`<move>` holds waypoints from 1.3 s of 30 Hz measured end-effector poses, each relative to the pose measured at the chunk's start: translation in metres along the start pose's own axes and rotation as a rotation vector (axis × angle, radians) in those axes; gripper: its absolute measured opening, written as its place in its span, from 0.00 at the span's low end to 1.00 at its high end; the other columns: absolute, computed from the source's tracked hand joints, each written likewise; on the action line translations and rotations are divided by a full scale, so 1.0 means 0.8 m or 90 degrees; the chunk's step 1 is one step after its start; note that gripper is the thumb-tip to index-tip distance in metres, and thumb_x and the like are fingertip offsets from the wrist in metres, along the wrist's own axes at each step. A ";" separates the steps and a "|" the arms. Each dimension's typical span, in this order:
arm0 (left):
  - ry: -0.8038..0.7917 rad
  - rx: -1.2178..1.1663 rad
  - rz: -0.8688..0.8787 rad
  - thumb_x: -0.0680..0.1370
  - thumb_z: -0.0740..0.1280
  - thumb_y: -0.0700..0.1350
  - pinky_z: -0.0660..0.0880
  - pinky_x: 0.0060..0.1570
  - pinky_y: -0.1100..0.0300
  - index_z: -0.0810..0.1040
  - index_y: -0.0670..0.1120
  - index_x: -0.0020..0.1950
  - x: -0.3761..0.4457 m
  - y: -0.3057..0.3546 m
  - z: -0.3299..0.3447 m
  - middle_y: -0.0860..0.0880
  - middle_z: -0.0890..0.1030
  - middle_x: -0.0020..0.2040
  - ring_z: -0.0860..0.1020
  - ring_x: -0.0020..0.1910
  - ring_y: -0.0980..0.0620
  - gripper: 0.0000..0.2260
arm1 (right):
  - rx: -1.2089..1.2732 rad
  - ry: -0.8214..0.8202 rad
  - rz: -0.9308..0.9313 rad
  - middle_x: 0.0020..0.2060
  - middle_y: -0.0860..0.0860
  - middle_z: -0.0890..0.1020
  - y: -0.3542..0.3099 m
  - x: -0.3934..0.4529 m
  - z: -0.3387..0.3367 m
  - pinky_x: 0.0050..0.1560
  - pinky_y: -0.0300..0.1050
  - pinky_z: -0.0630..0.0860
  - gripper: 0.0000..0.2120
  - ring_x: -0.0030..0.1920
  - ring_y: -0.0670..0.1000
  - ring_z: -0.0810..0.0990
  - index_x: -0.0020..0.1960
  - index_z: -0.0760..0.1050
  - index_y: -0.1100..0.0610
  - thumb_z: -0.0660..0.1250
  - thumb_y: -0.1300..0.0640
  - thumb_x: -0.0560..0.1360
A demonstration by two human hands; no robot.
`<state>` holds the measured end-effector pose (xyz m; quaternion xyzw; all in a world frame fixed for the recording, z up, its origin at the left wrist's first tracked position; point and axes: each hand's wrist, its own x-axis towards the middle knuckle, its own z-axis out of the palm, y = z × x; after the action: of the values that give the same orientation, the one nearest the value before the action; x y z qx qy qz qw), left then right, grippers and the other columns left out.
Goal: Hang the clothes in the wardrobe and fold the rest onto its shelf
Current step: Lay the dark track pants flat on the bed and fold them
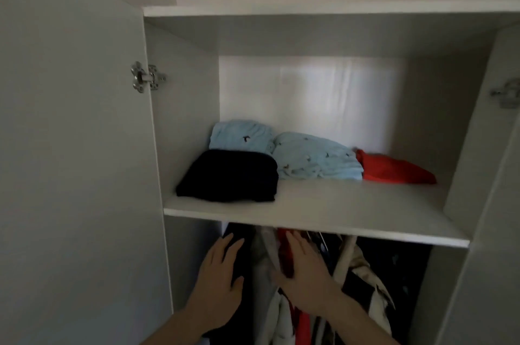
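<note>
Hanging garments [281, 274] at 6 o'clock are parted by flat, empty left hand [218, 280] and right hand [305, 280]; likely, space is needed next.

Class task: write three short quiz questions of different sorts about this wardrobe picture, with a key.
1. True or false: the dark folded garment lies at the left front of the shelf.
2. What colour is the garment at the far right of the shelf?
3. The left hand and right hand are: A) on the shelf B) among the hanging clothes C) on the door.

Key: 1 true; 2 red; 3 B.
</note>
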<state>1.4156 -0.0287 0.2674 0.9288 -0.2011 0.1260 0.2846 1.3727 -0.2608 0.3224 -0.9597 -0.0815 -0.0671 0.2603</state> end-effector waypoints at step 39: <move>-0.761 -0.336 0.973 0.80 0.68 0.53 0.59 0.72 0.67 0.73 0.62 0.71 -0.765 0.440 0.017 0.65 0.66 0.72 0.64 0.73 0.64 0.19 | 0.004 0.690 1.050 0.73 0.25 0.54 -0.463 -1.074 0.208 0.65 0.24 0.54 0.29 0.67 0.18 0.53 0.77 0.60 0.34 0.66 0.39 0.79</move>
<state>0.7176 -0.1181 0.2114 0.3686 -0.8747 -0.2608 0.1763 0.4762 0.0350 0.2140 -0.5547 0.7433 -0.2949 0.2299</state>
